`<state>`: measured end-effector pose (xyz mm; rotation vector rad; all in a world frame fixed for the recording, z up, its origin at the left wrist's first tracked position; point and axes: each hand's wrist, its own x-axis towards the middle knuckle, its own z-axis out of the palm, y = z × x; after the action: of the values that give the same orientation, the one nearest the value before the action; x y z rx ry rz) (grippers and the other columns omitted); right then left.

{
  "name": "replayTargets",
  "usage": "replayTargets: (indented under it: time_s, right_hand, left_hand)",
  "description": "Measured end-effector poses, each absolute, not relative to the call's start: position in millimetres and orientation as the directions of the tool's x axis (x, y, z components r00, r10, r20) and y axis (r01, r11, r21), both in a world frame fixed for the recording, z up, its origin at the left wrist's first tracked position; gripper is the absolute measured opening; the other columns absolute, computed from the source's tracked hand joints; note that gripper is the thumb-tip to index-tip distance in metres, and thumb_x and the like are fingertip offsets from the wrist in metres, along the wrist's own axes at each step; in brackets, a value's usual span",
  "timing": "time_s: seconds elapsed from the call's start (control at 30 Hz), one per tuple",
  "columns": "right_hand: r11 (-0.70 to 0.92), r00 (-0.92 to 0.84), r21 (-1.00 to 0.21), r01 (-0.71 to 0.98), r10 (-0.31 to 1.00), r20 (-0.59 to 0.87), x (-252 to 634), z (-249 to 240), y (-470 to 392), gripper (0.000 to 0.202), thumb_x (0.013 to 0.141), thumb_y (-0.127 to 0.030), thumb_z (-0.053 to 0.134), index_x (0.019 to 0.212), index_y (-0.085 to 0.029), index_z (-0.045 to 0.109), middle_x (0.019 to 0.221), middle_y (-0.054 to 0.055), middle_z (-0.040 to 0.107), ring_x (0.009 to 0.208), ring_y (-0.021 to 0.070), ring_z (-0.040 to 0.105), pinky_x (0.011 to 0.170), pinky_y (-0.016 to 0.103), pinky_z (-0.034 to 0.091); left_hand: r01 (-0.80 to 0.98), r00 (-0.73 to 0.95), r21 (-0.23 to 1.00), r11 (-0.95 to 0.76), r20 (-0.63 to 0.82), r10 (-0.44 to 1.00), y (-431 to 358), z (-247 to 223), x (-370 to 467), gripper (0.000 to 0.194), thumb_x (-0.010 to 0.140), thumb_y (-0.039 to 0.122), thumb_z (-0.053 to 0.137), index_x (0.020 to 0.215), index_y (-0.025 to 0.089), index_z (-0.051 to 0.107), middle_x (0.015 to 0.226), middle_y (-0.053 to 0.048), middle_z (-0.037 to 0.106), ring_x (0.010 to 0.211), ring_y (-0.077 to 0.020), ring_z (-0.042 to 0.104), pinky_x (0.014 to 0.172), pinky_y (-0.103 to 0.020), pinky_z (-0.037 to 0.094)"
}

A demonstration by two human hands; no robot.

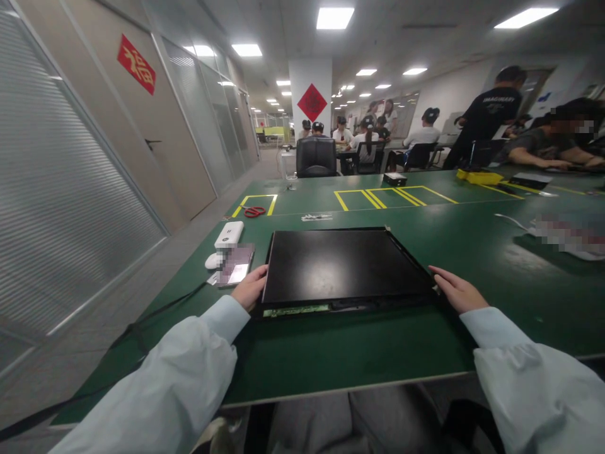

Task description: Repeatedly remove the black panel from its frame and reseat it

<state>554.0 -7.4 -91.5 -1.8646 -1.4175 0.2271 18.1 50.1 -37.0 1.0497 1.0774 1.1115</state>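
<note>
A flat black display panel (pixel 331 261) lies in the middle of the green table, glossy face up. It sits slightly askew in a thin black frame (pixel 410 252), which shows along its back and right sides. Under the panel's front edge a strip of green circuit board (pixel 295 311) is exposed. My left hand (pixel 250 288) grips the panel's left edge, the fingertips partly hidden behind it. On the opposite side, my right hand (pixel 457 291) has its fingers closed at the right edge, near the front corner; whether they hold the panel or the frame there is hard to see.
Left of the panel lie a phone (pixel 236 265), a white mouse (pixel 213 261), a white box-like device (pixel 229 234) and a dark strap (pixel 174 302). Behind it are small pieces (pixel 316 217), red-handled scissors (pixel 254 212) and yellow tape markings. Several people sit or stand beyond.
</note>
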Motion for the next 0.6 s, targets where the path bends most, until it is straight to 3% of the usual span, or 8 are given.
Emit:
replayTargets:
  time_s: [0.13, 0.27, 0.37, 0.6]
  right_hand:
    - [-0.195, 0.428, -0.580, 0.791, 0.854, 0.295, 556, -100, -48, 0.064, 0.092, -0.053, 0.044, 0.140, -0.018, 0.070, 0.140, 0.013, 0.071, 0.134, 0.0322, 0.064, 0.116, 0.047, 0.048]
    - [-0.351, 0.459, -0.390, 0.851, 0.859, 0.228, 535, -92, -56, 0.068, 0.099, -0.052, 0.032, 0.149, -0.016, 0.061, 0.157, 0.017, 0.056, 0.149, 0.0353, 0.048, 0.123, 0.060, 0.036]
    - [-0.506, 0.554, -0.290, 0.812, 0.824, 0.114, 514, -80, -47, 0.068, 0.104, -0.051, 0.023, 0.154, -0.019, 0.057, 0.168, 0.015, 0.043, 0.155, 0.0342, 0.039, 0.124, 0.062, 0.029]
    - [-0.555, 0.585, -0.248, 0.794, 0.809, 0.062, 498, -65, -42, 0.067, 0.107, -0.050, 0.012, 0.157, -0.031, 0.052, 0.172, 0.008, 0.039, 0.157, 0.0272, 0.034, 0.124, 0.059, 0.027]
  left_hand:
    - [-0.142, 0.119, 0.979, 0.144, -0.127, 0.985, 52, -37, 17, 0.056, 0.047, 0.031, 0.101, 0.093, 0.017, 0.073, 0.090, -0.005, 0.083, 0.088, -0.0279, 0.079, 0.063, -0.029, 0.060]
    - [-0.130, 0.119, 0.979, 0.156, -0.141, 0.983, 55, -37, 16, 0.055, 0.047, 0.029, 0.101, 0.094, 0.017, 0.074, 0.089, -0.006, 0.083, 0.086, -0.0275, 0.079, 0.062, -0.029, 0.061]
    - [-0.132, 0.110, 0.978, 0.162, -0.148, 0.983, 56, -37, 16, 0.052, 0.049, 0.027, 0.100, 0.094, 0.017, 0.075, 0.089, -0.006, 0.083, 0.084, -0.0271, 0.079, 0.063, -0.030, 0.062]
    - [-0.167, 0.094, 0.977, 0.129, -0.115, 0.989, 58, -39, 21, 0.048, 0.051, 0.029, 0.099, 0.090, 0.017, 0.075, 0.086, -0.004, 0.082, 0.083, -0.0257, 0.079, 0.068, -0.032, 0.063]
